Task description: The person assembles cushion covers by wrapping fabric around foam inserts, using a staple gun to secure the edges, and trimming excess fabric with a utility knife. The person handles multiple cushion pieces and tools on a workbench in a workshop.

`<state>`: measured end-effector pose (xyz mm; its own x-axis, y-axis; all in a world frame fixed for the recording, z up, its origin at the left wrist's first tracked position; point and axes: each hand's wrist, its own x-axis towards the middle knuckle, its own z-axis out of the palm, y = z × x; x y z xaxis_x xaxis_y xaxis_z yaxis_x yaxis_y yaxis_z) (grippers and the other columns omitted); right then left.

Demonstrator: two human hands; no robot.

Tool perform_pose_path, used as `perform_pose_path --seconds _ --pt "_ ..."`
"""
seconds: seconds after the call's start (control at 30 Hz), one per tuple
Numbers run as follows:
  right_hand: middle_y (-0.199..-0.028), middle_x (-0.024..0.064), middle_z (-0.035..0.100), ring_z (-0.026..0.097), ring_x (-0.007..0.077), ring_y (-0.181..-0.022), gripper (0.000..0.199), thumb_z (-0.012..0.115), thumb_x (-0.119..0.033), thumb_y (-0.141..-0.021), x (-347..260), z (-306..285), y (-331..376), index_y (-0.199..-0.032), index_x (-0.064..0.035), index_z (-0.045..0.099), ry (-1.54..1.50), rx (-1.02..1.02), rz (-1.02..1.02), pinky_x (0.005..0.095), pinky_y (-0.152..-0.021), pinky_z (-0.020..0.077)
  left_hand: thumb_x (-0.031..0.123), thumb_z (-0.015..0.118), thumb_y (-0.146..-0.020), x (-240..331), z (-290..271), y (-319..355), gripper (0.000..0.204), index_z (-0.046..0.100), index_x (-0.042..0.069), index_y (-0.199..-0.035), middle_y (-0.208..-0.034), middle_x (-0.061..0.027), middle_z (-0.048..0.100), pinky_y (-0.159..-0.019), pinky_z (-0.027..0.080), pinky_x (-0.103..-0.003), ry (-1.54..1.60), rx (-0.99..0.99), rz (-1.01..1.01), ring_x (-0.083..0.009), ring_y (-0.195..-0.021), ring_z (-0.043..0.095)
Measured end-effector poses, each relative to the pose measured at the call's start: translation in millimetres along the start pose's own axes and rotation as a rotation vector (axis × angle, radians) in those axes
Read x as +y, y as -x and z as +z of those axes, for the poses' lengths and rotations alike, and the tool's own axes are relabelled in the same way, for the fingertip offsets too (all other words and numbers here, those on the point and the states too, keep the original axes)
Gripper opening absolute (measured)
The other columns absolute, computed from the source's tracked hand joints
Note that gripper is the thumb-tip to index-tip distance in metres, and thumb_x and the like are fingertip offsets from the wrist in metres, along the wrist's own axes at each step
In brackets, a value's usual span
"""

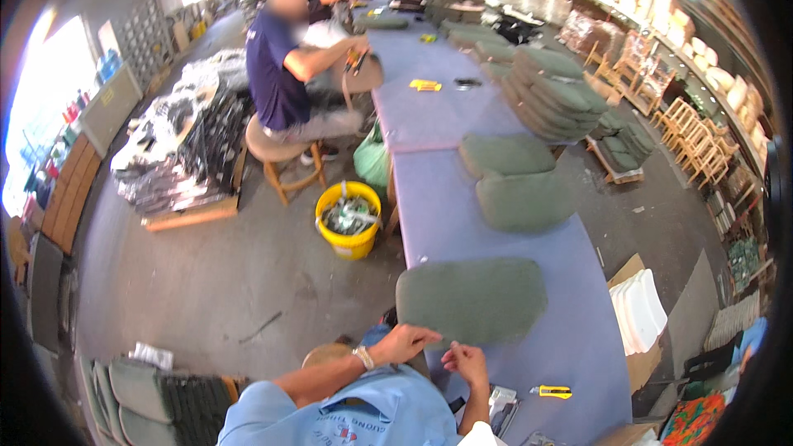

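A green padded seat cushion [472,297] lies on the purple-covered workbench [462,215] right in front of me. My left hand [405,343] rests on the cushion's near edge, fingers bent over it; a watch is on that wrist. My right hand [467,361] is just below the same edge, fingers curled, pinching at the fabric. Whether anything small is in it cannot be seen. A yellow utility knife [552,392] lies on the bench to the right of my right hand.
Two more green cushions [516,177] lie further up the bench, with a tall stack [549,91] beyond. A yellow bucket [349,219] stands left of the bench. A person in a dark shirt [285,62] sits on a stool. White foam pieces [638,310] lie at right.
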<state>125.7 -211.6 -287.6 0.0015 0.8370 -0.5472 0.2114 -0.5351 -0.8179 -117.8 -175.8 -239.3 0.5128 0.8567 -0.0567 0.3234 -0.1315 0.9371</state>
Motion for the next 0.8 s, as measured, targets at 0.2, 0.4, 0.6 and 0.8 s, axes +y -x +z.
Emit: perform_pose_path --seconds 0.2,0.4,0.6,0.8 --pt "-0.100 0.0088 0.073 0.069 0.0141 -0.078 0.033 0.055 -0.027 -0.109 -47 16 49 -0.110 0.0013 0.071 -0.349 0.074 -0.293 0.0299 -0.071 0.0582 -0.002 0.065 -0.092 57 15 -9 0.071 0.043 0.015 -0.156 -0.117 -0.0170 0.073 -0.088 0.058 -0.037 0.275 -0.044 0.134 -0.0223 -0.097 0.073" --pt "-0.093 0.0069 0.072 0.068 0.0124 -0.079 0.027 0.056 -0.021 -0.109 -26 17 49 -0.107 0.0017 0.070 -0.286 0.116 -0.327 0.0297 -0.071 0.0587 0.001 0.066 -0.091 49 15 -27 0.073 0.041 0.016 -0.158 -0.119 -0.0205 0.071 -0.083 0.058 -0.043 0.138 -0.266 0.111 -0.0344 -0.090 0.073" --pt "-0.085 0.0050 0.069 0.064 0.0107 -0.070 0.023 0.057 -0.023 -0.108 -51 10 28 -0.107 -0.0020 0.065 -0.163 0.446 -0.247 0.0265 -0.061 0.0548 0.015 0.070 -0.094 29 -19 -45 0.061 0.051 0.012 -0.151 -0.123 -0.0194 0.072 -0.082 0.060 -0.038 0.078 -0.179 0.118 -0.0277 -0.089 0.075" --pt "-0.090 0.0070 0.068 0.058 0.0103 -0.064 0.020 0.058 -0.021 -0.107 -125 -17 -21 -0.113 -0.0031 0.064 -0.207 0.983 -0.366 0.0258 -0.059 0.0503 0.022 0.070 -0.098 26 -132 -55 0.036 0.070 0.006 -0.130 -0.123 -0.0172 0.073 -0.082 0.059 -0.036 0.350 -0.228 0.093 -0.0236 -0.095 0.074"
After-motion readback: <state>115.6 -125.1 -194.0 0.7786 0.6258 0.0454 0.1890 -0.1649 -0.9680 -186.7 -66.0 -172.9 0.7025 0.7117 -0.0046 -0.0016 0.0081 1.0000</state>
